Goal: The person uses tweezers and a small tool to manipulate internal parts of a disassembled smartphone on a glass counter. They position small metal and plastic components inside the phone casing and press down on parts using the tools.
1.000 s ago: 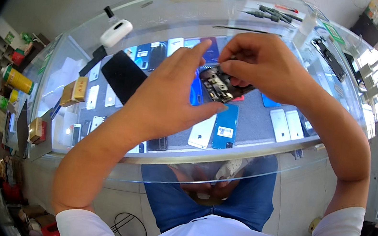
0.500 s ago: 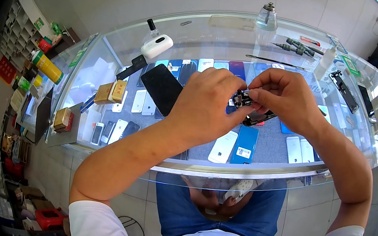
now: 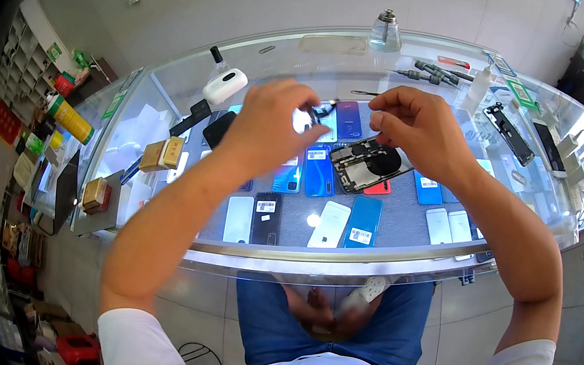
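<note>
My left hand [image 3: 270,123], left of an opened phone body, is closed on a small dark-and-metallic component [image 3: 320,112] held above the glass. My right hand [image 3: 418,137] hovers over the upper right of that phone body, its fingers curled with tips near the thumb; whatever they hold, if anything, is too small to make out. The phone body [image 3: 365,167] lies tilted on the glass counter, showing a black round pad and metal internals. A black phone [image 3: 217,129] is partly hidden behind my left arm. Rows of phones [image 3: 364,222] show beneath the glass.
On the glass counter [image 3: 282,254] stand a white device [image 3: 225,85], small boxes [image 3: 160,156], a glass bottle [image 3: 385,35] and a dropper bottle [image 3: 478,89]. Screwdrivers [image 3: 426,77] lie at the back, a long phone part [image 3: 508,134] at the right.
My left hand has moved left and up, away from the phone body, with the small component in it, exposing the body's inside. The hands are now farther apart, and the head view has shifted.
</note>
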Available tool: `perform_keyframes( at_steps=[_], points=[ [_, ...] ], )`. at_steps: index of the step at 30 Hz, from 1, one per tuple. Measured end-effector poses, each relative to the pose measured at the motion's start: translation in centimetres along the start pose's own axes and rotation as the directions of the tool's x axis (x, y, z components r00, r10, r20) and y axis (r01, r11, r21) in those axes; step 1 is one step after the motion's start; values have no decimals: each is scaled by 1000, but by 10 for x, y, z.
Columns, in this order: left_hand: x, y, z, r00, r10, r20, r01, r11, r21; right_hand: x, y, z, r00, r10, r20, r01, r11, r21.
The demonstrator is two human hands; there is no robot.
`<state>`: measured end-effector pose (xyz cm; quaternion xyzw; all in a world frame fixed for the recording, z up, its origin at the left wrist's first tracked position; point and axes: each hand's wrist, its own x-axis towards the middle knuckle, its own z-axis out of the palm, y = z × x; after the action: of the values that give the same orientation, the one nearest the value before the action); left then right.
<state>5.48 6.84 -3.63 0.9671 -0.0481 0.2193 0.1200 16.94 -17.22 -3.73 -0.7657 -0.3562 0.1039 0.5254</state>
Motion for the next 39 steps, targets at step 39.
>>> perform_keyframes(
  at_steps=[39],
  points=[
    [-31,43,-5,958,-87,272,88,996,8,-5,-13,-44,872,-51,487,403,638,-656]
  ],
)
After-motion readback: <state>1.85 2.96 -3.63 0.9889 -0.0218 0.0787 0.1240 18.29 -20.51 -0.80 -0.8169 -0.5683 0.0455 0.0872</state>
